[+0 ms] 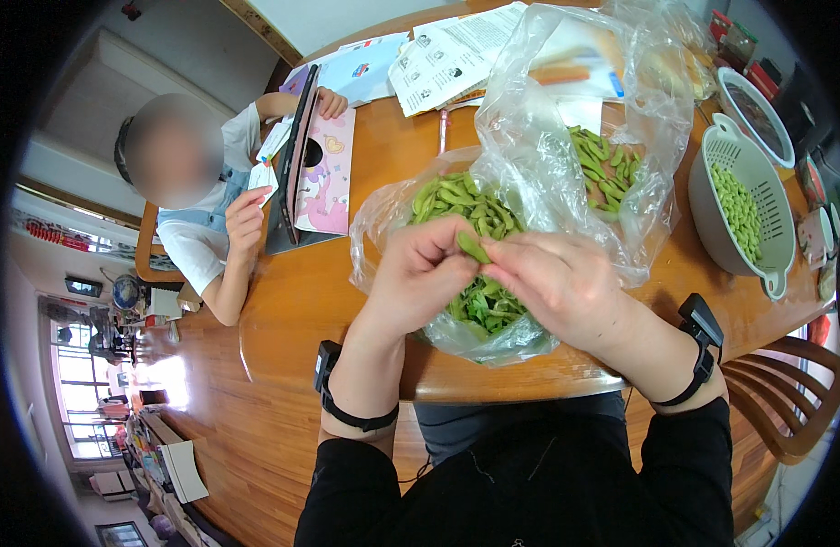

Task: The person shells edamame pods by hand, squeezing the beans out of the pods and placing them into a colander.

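Between my left hand (423, 277) and my right hand (557, 284), a green soybean pod (473, 247) is pinched by the fingers of both. The hands are held close together over an open clear plastic bag (485, 349) full of green pods (461, 195), with some leaves among them near the front. Just behind and to the right, a second clear plastic bag (509, 130) lies crumpled, with several flatter pods (601, 164) at it. A grey-green colander (707, 219) with two handles stands at the right and holds shelled green beans (738, 212).
Another person (208, 239) sits at the left of the wooden table (297, 321), holding small cards by a propped tablet (300, 157). Printed papers (454, 55) and a pen (444, 131) lie at the back. A white-rimmed bowl (758, 116) stands beyond the colander; a wooden chair (789, 390) is at right.
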A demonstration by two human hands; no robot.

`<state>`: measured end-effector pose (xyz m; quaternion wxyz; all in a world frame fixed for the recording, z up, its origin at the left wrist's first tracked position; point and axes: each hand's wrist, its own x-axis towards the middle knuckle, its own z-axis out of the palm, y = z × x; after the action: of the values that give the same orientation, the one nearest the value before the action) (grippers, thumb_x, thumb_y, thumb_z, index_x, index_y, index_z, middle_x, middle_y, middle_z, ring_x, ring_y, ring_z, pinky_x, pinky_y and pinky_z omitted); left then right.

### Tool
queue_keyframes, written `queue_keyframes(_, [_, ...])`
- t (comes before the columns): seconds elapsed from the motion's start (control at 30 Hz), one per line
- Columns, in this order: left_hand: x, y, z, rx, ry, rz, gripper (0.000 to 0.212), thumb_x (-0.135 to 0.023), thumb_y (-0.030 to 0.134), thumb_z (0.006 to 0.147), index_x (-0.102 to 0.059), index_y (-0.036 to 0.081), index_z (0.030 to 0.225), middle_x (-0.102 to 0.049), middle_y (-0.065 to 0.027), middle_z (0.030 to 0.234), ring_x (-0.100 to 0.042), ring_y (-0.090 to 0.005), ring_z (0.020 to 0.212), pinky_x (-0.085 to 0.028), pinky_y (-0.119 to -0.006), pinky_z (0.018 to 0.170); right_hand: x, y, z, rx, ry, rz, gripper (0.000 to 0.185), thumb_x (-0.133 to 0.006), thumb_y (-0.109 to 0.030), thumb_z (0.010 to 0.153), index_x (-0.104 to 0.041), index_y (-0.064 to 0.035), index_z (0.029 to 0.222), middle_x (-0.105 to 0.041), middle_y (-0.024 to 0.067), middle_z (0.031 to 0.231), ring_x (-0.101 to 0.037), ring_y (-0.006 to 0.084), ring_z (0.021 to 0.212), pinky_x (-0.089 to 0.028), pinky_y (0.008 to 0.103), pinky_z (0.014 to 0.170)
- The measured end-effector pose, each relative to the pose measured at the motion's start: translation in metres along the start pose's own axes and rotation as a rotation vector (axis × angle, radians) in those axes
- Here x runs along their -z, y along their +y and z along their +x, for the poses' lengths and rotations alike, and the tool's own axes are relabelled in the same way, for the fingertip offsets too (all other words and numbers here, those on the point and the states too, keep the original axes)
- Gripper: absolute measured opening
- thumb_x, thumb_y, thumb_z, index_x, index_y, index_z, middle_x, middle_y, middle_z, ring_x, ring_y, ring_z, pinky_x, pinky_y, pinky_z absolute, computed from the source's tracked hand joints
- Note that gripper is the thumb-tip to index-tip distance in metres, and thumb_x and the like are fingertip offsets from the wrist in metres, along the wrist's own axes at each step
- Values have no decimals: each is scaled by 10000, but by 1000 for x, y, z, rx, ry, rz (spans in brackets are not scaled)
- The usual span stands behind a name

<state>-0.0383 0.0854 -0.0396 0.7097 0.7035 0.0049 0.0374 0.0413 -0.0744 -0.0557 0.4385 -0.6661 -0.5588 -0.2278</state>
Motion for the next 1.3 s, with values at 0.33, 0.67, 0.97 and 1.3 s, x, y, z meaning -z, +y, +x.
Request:
queue_keyframes(0.33, [7,2,1,109,-83,-109,96,-492,-24,813,-569,25,842,-455,75,615,-364,10,549,-276,-167,480,10,2,5,-205,-112,155,186,-695,-59,716,-629,-14,884,-619,105,747,-604,232,625,-478,293,536])
queue_keyframes(0.67, [9,3,0,107,-121,-69,89,-494,-25,816,-571,17,830,-485,72,665,-383,12,584,-295,-166,501,14,-1,6,-139,-165,59,185,-693,-60,712,-619,-5,872,-620,110,767,-613,244,656,-488,306,553])
queue_keyframes(0.97, [3,-2,0,77,-51,-148,104,-467,-36,808,-553,21,824,-465,64,645,-370,5,561,-275,-162,489,7,-2,2,-108,-99,2,200,-707,-56,694,-614,-6,865,-628,113,765,-629,242,671,-501,294,551])
queue_keyframes(1.3, [-5,-3,0,87,0,-237,94,-457,-8,818,-540,36,819,-435,54,579,-333,-4,475,-228,-171,432,6,-1,2,-931,-135,1047,107,-560,-72,867,-590,30,886,-630,93,742,-615,148,632,-505,257,577])
